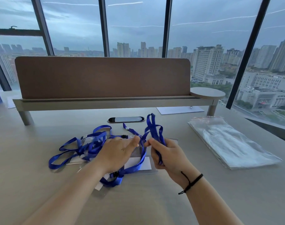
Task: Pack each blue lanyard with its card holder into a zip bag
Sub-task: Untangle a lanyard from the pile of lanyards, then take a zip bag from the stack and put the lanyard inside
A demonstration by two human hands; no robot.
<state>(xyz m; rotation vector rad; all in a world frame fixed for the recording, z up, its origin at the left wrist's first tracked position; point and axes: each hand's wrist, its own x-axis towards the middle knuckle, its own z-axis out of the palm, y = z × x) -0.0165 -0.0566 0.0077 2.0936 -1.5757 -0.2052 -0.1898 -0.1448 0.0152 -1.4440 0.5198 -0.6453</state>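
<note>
Fingers (156,144) gripping blue lanyard (152,127).

Both forearms are bare, without sleeves, and a thin black knotted cord bracelet (191,183) circles the right wrist.

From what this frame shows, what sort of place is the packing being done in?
Probably a high-rise office. The work is on a desk with a brown divider panel and an oval cable port, set against floor-to-ceiling windows overlooking city towers far below.
</note>
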